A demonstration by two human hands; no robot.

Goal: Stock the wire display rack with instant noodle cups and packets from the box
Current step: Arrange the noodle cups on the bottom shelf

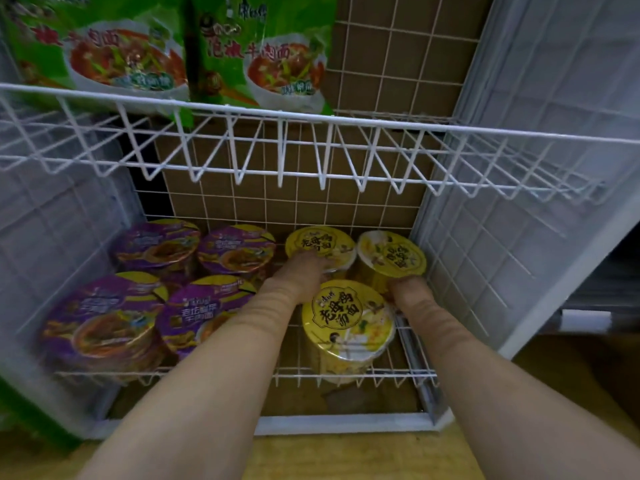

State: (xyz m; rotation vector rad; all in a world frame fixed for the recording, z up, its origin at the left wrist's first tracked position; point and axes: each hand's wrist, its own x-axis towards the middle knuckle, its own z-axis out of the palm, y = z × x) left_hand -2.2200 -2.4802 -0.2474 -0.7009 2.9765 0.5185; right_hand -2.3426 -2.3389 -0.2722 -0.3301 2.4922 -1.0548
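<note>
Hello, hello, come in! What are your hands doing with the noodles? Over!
Left hand on back-left yellow cup. Right hand on back-right yellow cup. Nothing in the way.

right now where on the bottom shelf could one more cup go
Bare wire at the front right, between the front yellow cup and the side grille, though the right hand reaches through it. The purple cups crowd the left.
</note>
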